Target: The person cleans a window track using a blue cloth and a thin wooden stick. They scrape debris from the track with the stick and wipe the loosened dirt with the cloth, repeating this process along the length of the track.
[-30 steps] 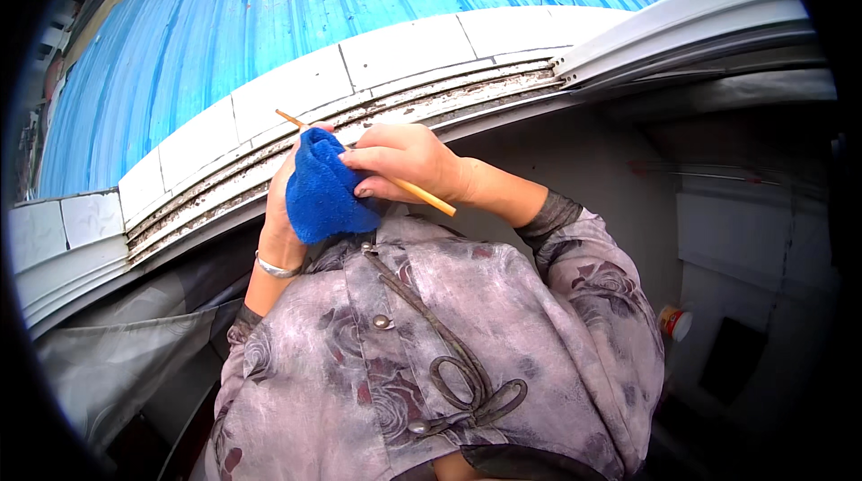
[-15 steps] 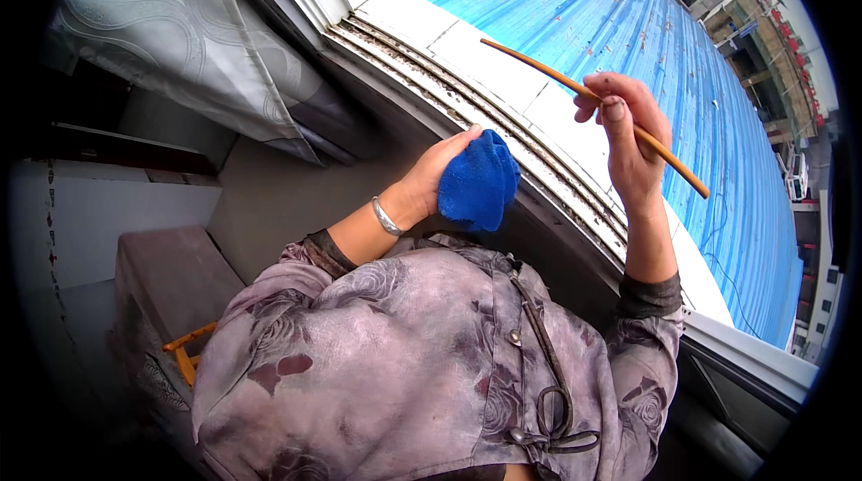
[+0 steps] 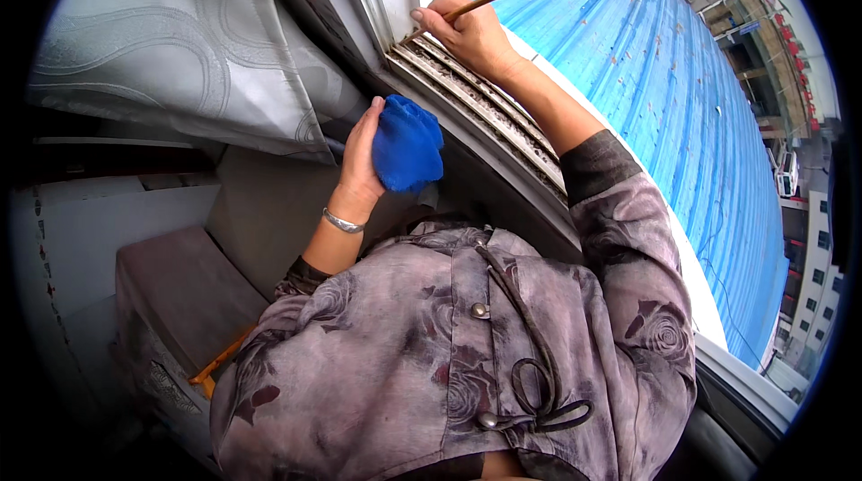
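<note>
Right hand [image 3: 474, 39] is pinching a thin brown wooden stick [image 3: 476, 5] pen-style, seemingly for control, left hand [image 3: 361, 159] cupping a bunched blue fabric cloth [image 3: 407, 144] aside.

The right hand [image 3: 471, 35] partly hides a thin brown wooden stick [image 3: 474, 6]; crumpled blue cloth [image 3: 409, 144] partly covers the left hand [image 3: 360, 160].

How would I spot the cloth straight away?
Find the big blue ridged roof outside, then the dirty window track on its near side. Indoors from it, the left hand holds the cloth: a crumpled, deep-blue bundle, unlike the pale, patterned curtain nearby.
</note>
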Demonstrator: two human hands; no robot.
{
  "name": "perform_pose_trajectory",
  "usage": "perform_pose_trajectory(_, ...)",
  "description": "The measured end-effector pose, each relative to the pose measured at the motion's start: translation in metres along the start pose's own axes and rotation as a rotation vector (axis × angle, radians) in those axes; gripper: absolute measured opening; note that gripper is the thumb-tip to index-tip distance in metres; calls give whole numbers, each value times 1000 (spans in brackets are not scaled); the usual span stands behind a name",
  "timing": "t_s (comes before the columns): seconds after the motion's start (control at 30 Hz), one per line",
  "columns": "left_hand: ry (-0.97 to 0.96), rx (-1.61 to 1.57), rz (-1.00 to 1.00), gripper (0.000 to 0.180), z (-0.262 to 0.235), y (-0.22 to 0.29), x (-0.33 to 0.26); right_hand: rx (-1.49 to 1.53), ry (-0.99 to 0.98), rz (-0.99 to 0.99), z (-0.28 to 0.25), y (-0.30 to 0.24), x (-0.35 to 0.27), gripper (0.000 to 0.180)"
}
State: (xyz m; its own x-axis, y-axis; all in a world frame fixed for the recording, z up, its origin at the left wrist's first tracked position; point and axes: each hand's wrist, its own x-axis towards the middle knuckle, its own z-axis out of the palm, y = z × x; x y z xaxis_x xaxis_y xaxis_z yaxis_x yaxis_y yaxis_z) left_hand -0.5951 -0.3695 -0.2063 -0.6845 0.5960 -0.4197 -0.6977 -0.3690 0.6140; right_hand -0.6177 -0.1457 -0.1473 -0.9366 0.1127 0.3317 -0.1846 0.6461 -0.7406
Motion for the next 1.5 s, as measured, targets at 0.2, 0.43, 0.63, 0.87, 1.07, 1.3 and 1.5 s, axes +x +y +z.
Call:
perform_pose_trajectory(0.2,30,99,111,40,9,20,36,98,-13,172,-7,12,10,34)
perform_pose_trajectory(0.43,52,423,339,42,26,12,47,82,61,-13,1,13,8,29)
perform_pose_trajectory(0.63,233,905,560,40,25,13,64,-79,-22,-161,-14,-1,12,31)
perform_pose_trajectory(0.87,314,1055,584,42,25,11,65,-75,-91,-194,-21,9,12,31)
perform_pose_trajectory(1.07,330,1064,606,41,28,7,62,145,-91,-54,-16,21,10,30)
perform_pose_trajectory(1.3,326,1083,622,41,25,8,62,293,-147,104,-10,31,1,27)
perform_pose_trajectory(1.5,286,1035,628,40,28,6,57,462,-34,207,-1,51,-7,30)
